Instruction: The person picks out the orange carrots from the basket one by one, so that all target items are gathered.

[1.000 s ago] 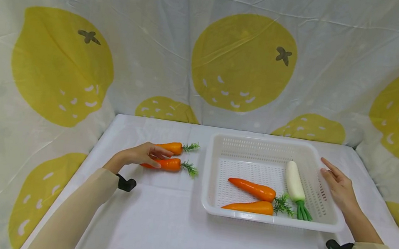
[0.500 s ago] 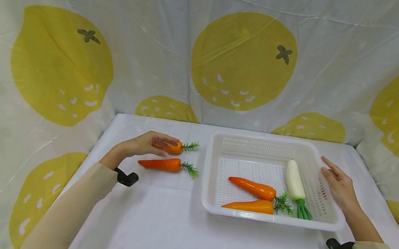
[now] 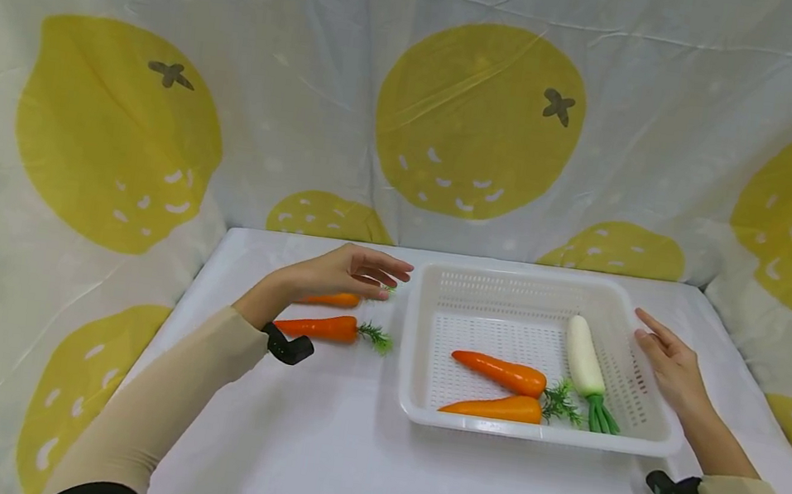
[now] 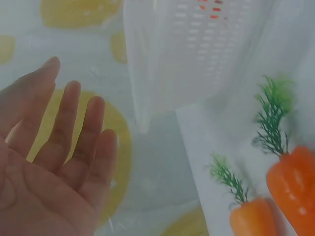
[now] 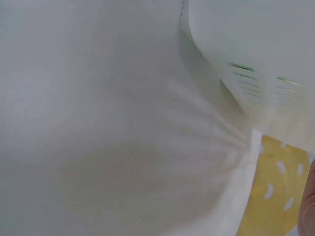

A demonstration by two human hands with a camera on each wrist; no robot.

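My left hand (image 3: 343, 273) is held over the far carrot, fingers stretched toward the left rim of a white perforated basket (image 3: 417, 342); nothing is in its palm in the left wrist view. Partly covered by that hand is the orange far carrot (image 3: 331, 299). Closer to me lies a redder carrot (image 3: 318, 327) with a green leafy top. At the basket's right side, my right hand (image 3: 676, 371) has its fingertips at the rim, fingers fairly straight. Inside the basket are a red-orange carrot (image 3: 503, 374), an orange carrot (image 3: 495, 408) and a white radish (image 3: 584, 359) with green stems.
A white cloth (image 3: 366, 477) covers the table. Behind and at both sides hangs a pale curtain (image 3: 295, 100) printed with large yellow fruit. The basket takes up the table's right half.
My left hand has risen from the two carrots on the cloth and moved right and away from me, toward the basket. Those carrots stay in place, and the right hand keeps its position.
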